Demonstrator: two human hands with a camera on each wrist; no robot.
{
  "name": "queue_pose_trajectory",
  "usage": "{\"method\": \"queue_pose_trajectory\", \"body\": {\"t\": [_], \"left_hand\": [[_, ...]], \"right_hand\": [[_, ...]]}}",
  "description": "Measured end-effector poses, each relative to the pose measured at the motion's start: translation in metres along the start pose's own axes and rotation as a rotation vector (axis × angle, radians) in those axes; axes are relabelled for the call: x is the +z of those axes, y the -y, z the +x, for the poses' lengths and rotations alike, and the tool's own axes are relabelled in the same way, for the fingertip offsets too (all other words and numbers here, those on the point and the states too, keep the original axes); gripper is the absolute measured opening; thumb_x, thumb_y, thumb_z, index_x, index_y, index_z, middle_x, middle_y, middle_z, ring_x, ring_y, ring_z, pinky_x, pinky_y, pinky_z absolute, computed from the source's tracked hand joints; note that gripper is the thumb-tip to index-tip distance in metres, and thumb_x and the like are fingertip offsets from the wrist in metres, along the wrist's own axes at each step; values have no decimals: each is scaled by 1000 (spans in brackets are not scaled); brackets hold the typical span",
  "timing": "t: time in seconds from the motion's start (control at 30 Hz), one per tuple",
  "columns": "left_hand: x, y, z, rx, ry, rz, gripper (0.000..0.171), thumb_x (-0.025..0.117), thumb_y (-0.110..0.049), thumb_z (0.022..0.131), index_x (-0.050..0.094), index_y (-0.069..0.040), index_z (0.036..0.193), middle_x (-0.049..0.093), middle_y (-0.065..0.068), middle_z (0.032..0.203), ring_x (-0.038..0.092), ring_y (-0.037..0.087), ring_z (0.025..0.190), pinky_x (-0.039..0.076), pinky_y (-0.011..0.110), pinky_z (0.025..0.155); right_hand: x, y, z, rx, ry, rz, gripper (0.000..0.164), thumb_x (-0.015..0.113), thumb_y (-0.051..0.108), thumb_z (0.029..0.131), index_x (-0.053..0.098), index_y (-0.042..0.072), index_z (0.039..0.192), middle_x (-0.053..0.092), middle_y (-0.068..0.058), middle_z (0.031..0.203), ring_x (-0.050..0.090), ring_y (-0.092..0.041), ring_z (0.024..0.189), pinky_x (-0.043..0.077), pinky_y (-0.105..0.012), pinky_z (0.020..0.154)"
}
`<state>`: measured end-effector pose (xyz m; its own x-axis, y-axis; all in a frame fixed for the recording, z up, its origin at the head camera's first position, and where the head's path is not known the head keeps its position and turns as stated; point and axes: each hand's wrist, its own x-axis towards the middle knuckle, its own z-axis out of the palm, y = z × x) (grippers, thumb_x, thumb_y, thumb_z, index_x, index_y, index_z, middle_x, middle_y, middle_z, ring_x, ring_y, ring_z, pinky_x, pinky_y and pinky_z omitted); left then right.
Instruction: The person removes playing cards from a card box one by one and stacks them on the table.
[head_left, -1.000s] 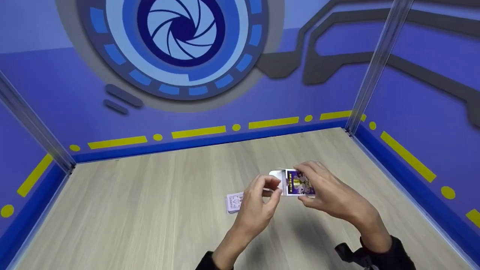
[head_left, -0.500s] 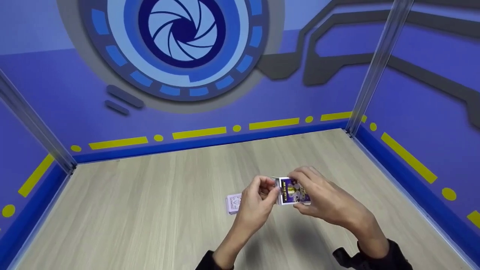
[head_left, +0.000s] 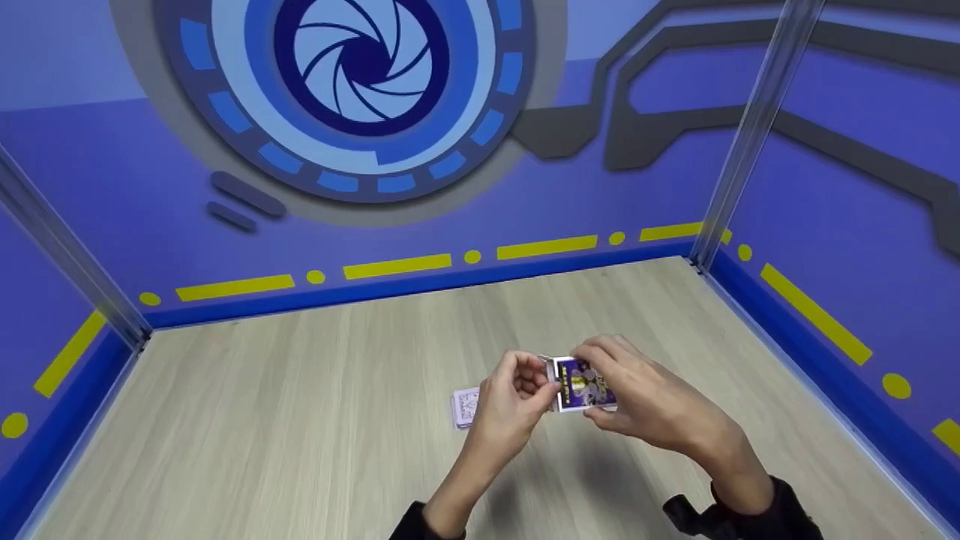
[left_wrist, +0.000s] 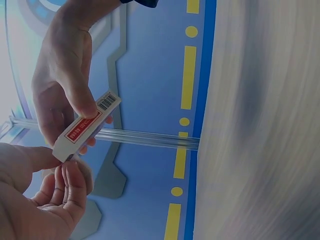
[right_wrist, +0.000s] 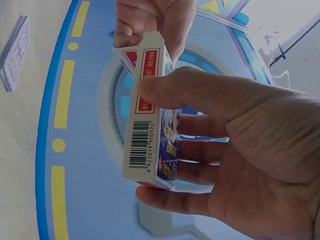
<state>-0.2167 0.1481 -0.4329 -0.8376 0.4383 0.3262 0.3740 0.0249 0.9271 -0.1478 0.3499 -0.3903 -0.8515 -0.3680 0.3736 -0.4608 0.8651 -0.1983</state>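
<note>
My right hand (head_left: 652, 401) grips a small playing-card box (head_left: 570, 386), purple with a white border, above the table. In the right wrist view its thumb lies on the white narrow side of the box (right_wrist: 142, 135), beside a barcode, with the fingers behind. At the left end of the box, the thumb and fingers of my left hand (head_left: 506, 401) pinch at the end flap (right_wrist: 129, 57), which sticks out at an angle. Partly behind my left hand, a deck of playing cards (head_left: 464, 409) lies on the table, pale purple patterned backs up.
The table (head_left: 300, 420) has a light wood top. Blue-purple printed panels (head_left: 420, 232) with yellow dashes stand along its back and sides, joined by clear corner posts (head_left: 757, 120). A dark strap-like device (head_left: 697, 514) sits at my right wrist.
The box has moved slightly left and toward me, up against my left fingers. Its white flap, standing out to the left before, is now mostly covered by those fingers. The deck stays put.
</note>
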Motion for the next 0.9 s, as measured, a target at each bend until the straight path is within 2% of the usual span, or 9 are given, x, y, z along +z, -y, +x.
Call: {"method": "queue_pose_trajectory", "body": {"t": [0.17,0.33,0.63,0.9], "left_hand": [[-1,0,-1,-17,4,-35,25,74,0,92,57,-1,110,63,3,92,60,11,80,51,20,68],[-2,0,1,-22,-4,-69,29,70,5,91,57,1,117,69,7,94,64,12,81,52,20,69],[-9,-2,4,29,-31,37,38,64,7,91,61,1,129,71,1,89,60,8,78,49,21,67],[-14,-6,4,29,-64,41,38,56,10,91,67,-3,126,63,6,97,54,12,80,45,21,67]], "right_hand": [[2,-1,1,-12,-3,-1,63,88,15,80,56,5,133,57,-6,128,53,-16,113,54,-35,89],[1,-4,1,3,-16,2,63,87,15,80,56,3,133,57,-7,128,53,-18,114,54,-36,89],[0,-9,1,30,-5,27,63,87,15,81,56,4,134,57,-8,129,54,-18,112,54,-38,88],[-3,-14,-1,76,-4,57,62,85,14,84,55,6,138,56,-5,133,53,-17,115,53,-38,88]]}}
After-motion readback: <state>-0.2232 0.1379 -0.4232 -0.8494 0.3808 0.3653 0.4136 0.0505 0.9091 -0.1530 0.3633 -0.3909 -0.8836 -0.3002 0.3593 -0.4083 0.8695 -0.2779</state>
